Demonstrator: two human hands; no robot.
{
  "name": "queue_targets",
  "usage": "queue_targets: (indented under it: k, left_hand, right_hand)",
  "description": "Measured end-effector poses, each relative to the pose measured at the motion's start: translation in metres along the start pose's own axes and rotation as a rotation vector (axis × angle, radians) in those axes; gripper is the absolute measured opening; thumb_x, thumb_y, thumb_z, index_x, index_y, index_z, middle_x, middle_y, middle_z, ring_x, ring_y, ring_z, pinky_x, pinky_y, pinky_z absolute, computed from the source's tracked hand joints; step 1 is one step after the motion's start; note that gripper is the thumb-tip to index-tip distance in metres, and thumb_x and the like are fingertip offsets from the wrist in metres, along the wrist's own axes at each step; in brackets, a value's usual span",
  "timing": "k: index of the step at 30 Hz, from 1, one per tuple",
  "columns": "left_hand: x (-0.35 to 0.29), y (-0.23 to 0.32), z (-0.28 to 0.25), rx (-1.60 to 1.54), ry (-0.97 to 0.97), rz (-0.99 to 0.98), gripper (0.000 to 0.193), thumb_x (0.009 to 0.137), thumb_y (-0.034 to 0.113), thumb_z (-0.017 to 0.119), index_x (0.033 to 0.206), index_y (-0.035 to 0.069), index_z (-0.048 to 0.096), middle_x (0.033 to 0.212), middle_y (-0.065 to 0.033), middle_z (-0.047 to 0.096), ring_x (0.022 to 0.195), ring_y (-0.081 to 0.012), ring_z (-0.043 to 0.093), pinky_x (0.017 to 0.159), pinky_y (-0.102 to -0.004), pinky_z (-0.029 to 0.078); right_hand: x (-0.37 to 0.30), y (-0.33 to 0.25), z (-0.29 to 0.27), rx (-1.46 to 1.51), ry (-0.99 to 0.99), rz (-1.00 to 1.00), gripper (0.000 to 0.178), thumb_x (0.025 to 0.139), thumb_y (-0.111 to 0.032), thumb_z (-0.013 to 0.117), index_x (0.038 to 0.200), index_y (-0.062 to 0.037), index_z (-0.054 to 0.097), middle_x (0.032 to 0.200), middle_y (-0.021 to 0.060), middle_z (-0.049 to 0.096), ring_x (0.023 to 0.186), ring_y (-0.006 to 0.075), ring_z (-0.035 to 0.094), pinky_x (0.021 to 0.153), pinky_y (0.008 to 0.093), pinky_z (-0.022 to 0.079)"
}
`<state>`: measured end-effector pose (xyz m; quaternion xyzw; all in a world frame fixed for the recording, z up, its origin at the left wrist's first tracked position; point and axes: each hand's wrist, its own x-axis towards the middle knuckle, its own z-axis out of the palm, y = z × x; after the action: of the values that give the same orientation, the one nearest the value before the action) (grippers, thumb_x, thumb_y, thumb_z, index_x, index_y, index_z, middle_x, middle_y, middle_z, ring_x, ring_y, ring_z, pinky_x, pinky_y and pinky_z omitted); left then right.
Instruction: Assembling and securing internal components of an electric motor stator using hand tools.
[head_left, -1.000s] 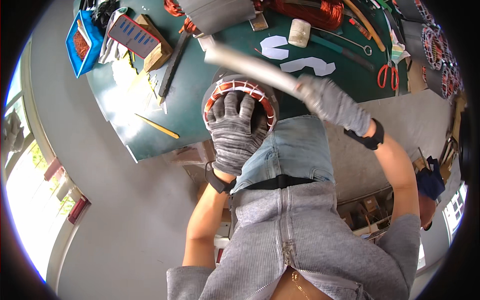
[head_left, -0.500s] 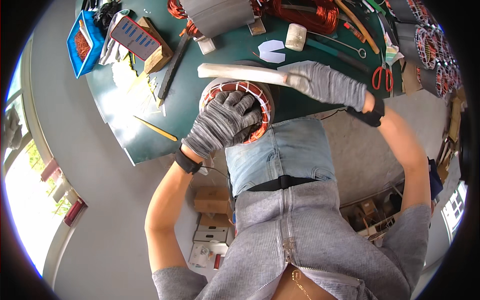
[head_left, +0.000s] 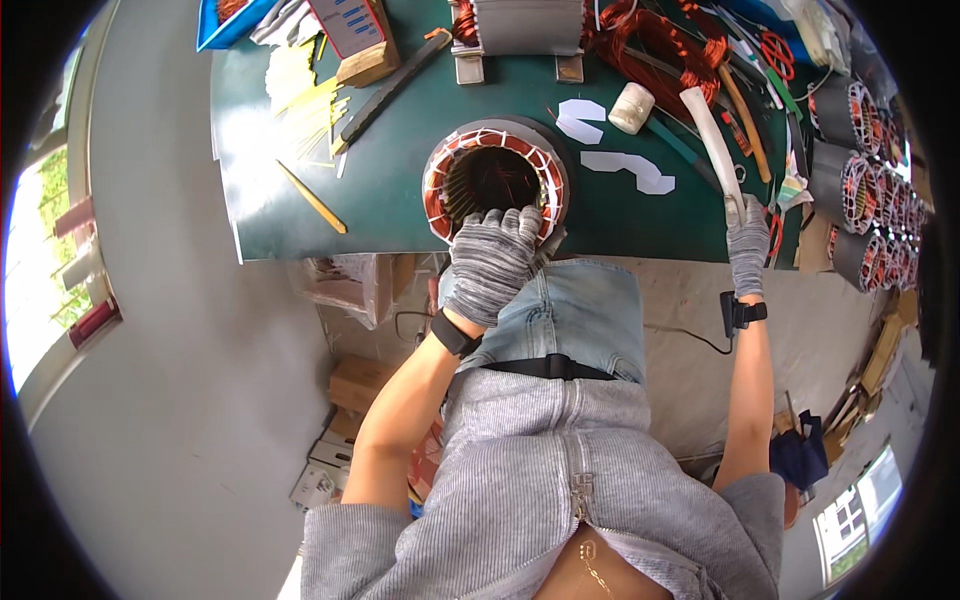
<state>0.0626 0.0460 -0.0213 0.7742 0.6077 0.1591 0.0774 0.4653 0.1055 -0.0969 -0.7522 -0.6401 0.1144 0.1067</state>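
A motor stator (head_left: pixel 437 202), a round core with copper windings laced in white cord, rests on the green table at its near edge, its open bore facing up. My left hand (head_left: pixel 495 262), in a grey knitted glove, grips the stator's near rim, with its fingertips over the edge of the bore. Off to the right, my right hand (head_left: pixel 748 245), gloved alike, is closed around the lower end of a long white bar (head_left: pixel 712 140). The bar points away from me above the tools at the table's right side.
White paper cutouts (head_left: pixel 628 168) and a white cord roll (head_left: pixel 631 108) lie right of the stator. A pencil-like yellow stick (head_left: pixel 312 198) and a dark bar (head_left: pixel 392 88) lie left. More wound stators (head_left: pixel 845 170) stand at far right; another grey core (head_left: pixel 527 25) sits behind.
My right hand has swung the white bar away from above the stator to the right. My left hand has shifted from over the bore to the near rim. The view has also shifted.
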Motion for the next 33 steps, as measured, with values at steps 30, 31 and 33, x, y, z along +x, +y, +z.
queue_targets:
  k: [30, 31, 33]
  left_hand:
    - [-0.001, -0.095, 0.060, -1.299, -0.186, -1.077, 0.053, 0.100, 0.048, 0.043, 0.124, 0.002, 0.055, 0.118, -0.0118, 0.061, 0.109, -0.0241, 0.056, 0.094, -0.0367, 0.043]
    - [-0.006, -0.097, 0.074, -0.952, -0.234, -1.019, 0.050, 0.100, 0.045, 0.043, 0.122, 0.001, 0.055, 0.118, -0.0154, 0.060, 0.109, -0.0302, 0.056, 0.096, -0.0405, 0.042]
    - [-0.012, -0.104, 0.091, -0.493, 0.000, -0.809, 0.036, 0.099, 0.033, 0.046, 0.112, 0.001, 0.057, 0.112, -0.0242, 0.056, 0.103, -0.0423, 0.053, 0.092, -0.0467, 0.042]
  right_hand:
    - [-0.051, -0.322, -0.033, 0.506, -0.278, -0.163, 0.022, 0.079, -0.019, 0.069, 0.092, -0.0023, 0.062, 0.079, 0.0136, 0.061, 0.071, 0.0284, 0.061, 0.069, 0.0371, 0.049]
    - [-0.055, -0.328, -0.026, 0.438, -0.298, -0.218, 0.023, 0.077, -0.020, 0.070, 0.091, -0.0028, 0.062, 0.082, 0.0149, 0.064, 0.075, 0.0320, 0.063, 0.069, 0.0390, 0.050]
    - [-0.064, -0.343, -0.011, 0.357, -0.392, -0.329, 0.029, 0.076, -0.028, 0.073, 0.089, -0.0036, 0.062, 0.084, 0.0149, 0.064, 0.078, 0.0330, 0.064, 0.072, 0.0420, 0.050]
